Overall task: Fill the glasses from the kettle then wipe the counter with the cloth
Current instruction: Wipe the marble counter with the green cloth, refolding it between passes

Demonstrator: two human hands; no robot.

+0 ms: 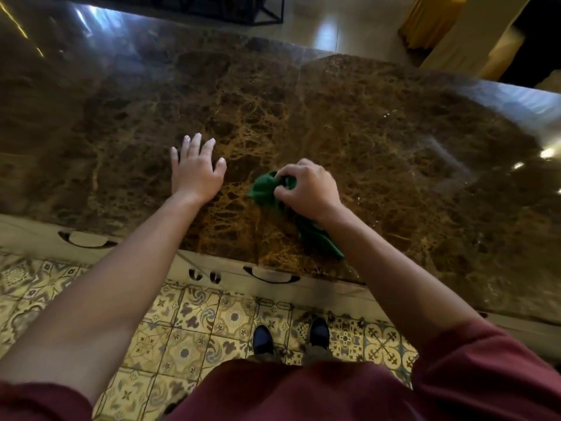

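Gripping the green cloth (267,189) in a bunch, our right hand (306,189) has its fingers and thumb curled round the wad and holds it down on the brown marble counter (379,138), a short way in from the near edge; a loose tail of the fabric trails back under our wrist toward that edge. We judge the bunching to be deliberate, since a tight wad gives a firm pad to push across the polished stone where a flat sheet would slip. Our left hand (195,170) lies just beside it, fingers straight and fanned out, palm down at the surface and holding nothing, though we cannot tell whether it bears real weight; most likely it is there to steady us as we lean in over the top. Neither the kettle nor the glasses appear anywhere in this view, so we take it that we are in the wiping part of the job, and we cannot say from here how the pouring stands. Small pale flecks glint on the stone to the right, perhaps droplets, perhaps only reflections. Below the counter we see curved drawer handles (270,278), then patterned floor tiles (182,329) and the toes of our dark shoes (262,338).
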